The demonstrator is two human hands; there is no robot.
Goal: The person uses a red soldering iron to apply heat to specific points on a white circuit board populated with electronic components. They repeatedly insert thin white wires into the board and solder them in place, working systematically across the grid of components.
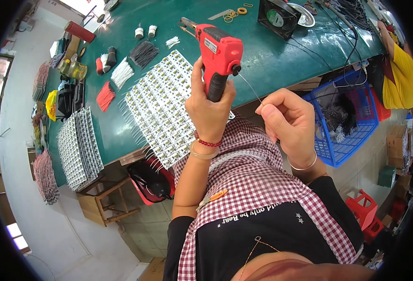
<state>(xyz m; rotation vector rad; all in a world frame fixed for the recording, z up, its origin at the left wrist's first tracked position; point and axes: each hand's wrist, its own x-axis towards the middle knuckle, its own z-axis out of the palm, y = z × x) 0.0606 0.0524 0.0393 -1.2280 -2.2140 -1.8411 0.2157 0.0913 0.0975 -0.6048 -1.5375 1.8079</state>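
Note:
My left hand grips the black handle of a red pistol-shaped soldering gun, whose metal tip points toward the far side of the green table. My right hand pinches a thin grey solder wire that runs from my fingertips to the back of the gun. Just left of the gun, a large panel of white circuit boards with wire leads lies on the table. Both hands are raised above the table's near edge, over my checked apron.
A second panel of boards lies further left. Bundles of black, white and red wires sit beyond the panels. A black fan stands at the far side. A blue plastic basket hangs at the right, a wooden stool below the table.

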